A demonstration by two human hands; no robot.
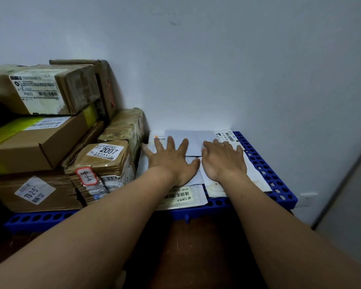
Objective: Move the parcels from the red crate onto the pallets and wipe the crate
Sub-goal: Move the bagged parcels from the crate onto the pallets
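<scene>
Two bare forearms reached forward over a dark brown floor [196, 257].

Blue perforated pallet [278, 182] lay on the floor, in the corner against the wall. It served as the holder here:
- Nearest its front edge lay a flat mailer with a yellowish barcode label [181, 197], partly under other mailers.
- Left hand [171, 161] lay palm down on a white mailer [194, 141]. Its fingers [171, 142] were straight and spread, gripping nothing, only pressing flat.
- Right hand [223, 161] lay just beside it, palm down on a second white mailer [256, 176]. Those fingers were straight too, a little closer together, with nothing held.
- The mailers overlapped in a loose layer, filling the pallet's right half. One at the far right corner showed a barcode label [229, 137].

The left half of the pallet carried stacked cardboard parcels:
- Taped box marked "2007" [104, 161] stood just beside the left hand, and a tape-wrapped parcel [125, 126] sat behind it.
- Low box with a tilted white label [33, 192] sat at the bottom left, with a box with a yellow-green band [35, 142] above it.
- Box labelled "P802" [40, 88] was on top, and a tall box [105, 86] stood on end behind it.

A pale wall [217, 59] rose behind the whole load.
</scene>
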